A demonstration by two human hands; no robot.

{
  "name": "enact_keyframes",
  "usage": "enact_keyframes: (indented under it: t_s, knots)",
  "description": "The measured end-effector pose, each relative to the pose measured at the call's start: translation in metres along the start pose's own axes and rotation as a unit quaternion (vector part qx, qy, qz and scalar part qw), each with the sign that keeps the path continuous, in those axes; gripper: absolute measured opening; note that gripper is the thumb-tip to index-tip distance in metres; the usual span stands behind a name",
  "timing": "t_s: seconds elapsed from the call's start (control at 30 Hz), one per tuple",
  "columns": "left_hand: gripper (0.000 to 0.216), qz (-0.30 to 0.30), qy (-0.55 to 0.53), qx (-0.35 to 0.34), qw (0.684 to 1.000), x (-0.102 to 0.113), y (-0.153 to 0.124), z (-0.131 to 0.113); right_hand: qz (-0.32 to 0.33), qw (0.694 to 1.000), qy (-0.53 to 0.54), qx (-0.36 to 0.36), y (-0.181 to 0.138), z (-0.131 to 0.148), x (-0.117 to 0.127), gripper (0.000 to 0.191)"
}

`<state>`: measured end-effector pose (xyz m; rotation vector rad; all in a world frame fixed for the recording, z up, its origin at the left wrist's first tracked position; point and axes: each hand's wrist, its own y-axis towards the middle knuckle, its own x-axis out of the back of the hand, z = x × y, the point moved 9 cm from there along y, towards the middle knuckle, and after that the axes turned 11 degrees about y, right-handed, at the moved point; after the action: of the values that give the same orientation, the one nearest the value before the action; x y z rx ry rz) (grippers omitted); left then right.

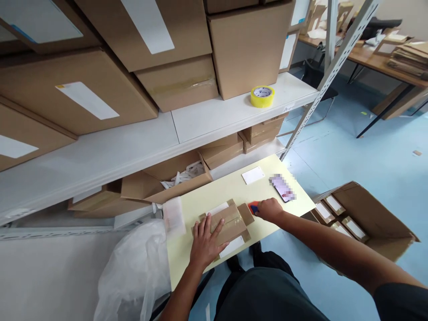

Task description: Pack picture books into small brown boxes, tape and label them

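On the pale yellow table (183,263) lies a small cardboard box (234,223) with clear tape along its top and white labels at its sides. My left hand (205,240) rests on the box with fingers spread. My right hand (270,209) is closed around an orange and blue utility knife (253,207), close to a flap at the box's right end. The knife's blade cannot be made out. Behind my right hand are a phone (282,188) with a blurred screen and a white card (253,175).
A shelf (214,116) with large boxes and a yellow tape roll (262,96) stands beyond the table. An open carton (384,214) holding several small boxes is at the right. A translucent plastic bag (137,267) hangs at the left, near a pinkish-white packet (174,216).
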<state>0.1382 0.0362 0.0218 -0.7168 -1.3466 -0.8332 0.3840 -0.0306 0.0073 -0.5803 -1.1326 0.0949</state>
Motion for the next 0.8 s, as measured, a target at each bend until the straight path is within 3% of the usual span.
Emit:
enact_keyframes:
  t_s: [0.13, 0.27, 0.37, 0.43, 0.53, 0.6, 0.67, 0.8]
  knots:
    - [0.084, -0.007, -0.013, -0.005, 1.000, -0.001, -0.002, 0.000, -0.107, 0.992, 0.052, -0.044, 0.003, -0.034, -0.008, 0.031]
    - [0.084, 0.005, -0.011, -0.002, 1.000, -0.002, -0.001, 0.001, -0.116, 0.984, 0.086, -0.106, 0.010, -0.071, -0.035, 0.037]
    - [0.084, 0.017, -0.001, 0.000, 1.000, -0.004, 0.000, 0.001, -0.143, 0.977, 0.111, -0.115, 0.007, -0.079, -0.042, 0.046]
    - [0.082, 0.022, 0.004, -0.002, 1.000, -0.005, 0.000, 0.001, -0.211, 0.961, 0.150, -0.097, -0.003, -0.066, -0.036, 0.051]
    - [0.081, 0.021, 0.008, -0.004, 1.000, -0.006, 0.000, -0.001, -0.299, 0.912, 0.280, -0.009, -0.021, -0.016, -0.036, 0.058]
    - [0.080, 0.015, 0.009, -0.006, 1.000, -0.006, -0.001, -0.001, -0.266, 0.880, 0.387, 0.066, -0.023, 0.029, -0.051, 0.064]
    - [0.080, 0.004, 0.006, -0.010, 1.000, -0.005, -0.001, 0.000, -0.219, 0.855, 0.463, 0.080, -0.022, 0.061, -0.070, 0.069]
    - [0.077, -0.003, -0.024, -0.021, 0.999, -0.004, -0.001, 0.003, -0.171, 0.828, 0.533, 0.010, -0.019, 0.069, -0.088, 0.063]
